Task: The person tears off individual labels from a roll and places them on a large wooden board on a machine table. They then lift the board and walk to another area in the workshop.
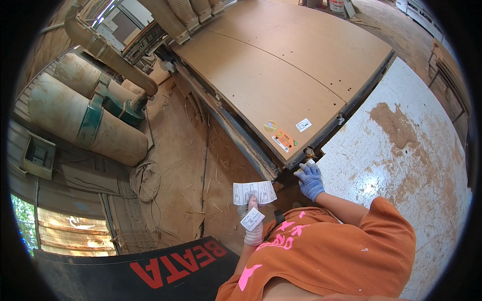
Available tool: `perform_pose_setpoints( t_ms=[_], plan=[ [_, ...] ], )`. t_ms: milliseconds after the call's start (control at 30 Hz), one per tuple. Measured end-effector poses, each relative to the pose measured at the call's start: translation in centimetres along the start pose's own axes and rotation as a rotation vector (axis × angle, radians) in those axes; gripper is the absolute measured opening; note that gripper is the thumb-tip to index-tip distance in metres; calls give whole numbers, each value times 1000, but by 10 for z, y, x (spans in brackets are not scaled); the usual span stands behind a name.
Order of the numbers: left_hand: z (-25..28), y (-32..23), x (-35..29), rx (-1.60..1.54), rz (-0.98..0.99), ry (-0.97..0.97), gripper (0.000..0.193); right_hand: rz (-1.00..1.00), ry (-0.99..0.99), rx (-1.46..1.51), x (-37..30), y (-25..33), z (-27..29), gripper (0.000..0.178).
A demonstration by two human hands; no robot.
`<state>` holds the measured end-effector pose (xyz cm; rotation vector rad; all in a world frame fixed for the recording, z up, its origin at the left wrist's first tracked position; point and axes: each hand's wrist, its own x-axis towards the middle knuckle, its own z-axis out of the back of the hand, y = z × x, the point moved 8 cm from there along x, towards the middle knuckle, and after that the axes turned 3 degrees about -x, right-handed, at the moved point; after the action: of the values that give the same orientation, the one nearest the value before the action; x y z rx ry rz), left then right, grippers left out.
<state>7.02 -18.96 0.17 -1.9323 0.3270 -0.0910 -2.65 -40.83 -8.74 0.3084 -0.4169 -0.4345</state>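
My left hand (252,201), in a pale glove with the thumb bare, pinches a sheet of white printed labels (240,193). Another small white label (252,219) lies over the glove near the wrist. Beside the near corner of a large light-brown board (281,85), my right hand (311,181) wears a blue glove and has its fingers stretched forward. It rests by the edge of a white worn tabletop (371,175); something white shows at its fingertips, too small to make out. An orange sticker (284,140) and a white label (304,125) are stuck on the board near that corner.
The board lies on a dark-framed machine bed (226,123), with ribbed hoses (173,20) at its far end. Dust-collector bags (60,113) stand at left. Wood scraps litter the floor (175,145). A black panel with red lettering (135,271) is close at lower left.
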Motion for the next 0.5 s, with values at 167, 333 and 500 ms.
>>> perform_pose_setpoints(
  t_ms=[167,333,500],
  plan=[
    [2,1,-1,2,-3,4,21,-5,4,0,0,-1,-2,34],
    [3,2,-1,11,-4,3,21,-1,-4,11,0,0,0,34],
    [3,1,-1,21,-7,1,21,4,-10,14,0,0,0,33]
  ],
)
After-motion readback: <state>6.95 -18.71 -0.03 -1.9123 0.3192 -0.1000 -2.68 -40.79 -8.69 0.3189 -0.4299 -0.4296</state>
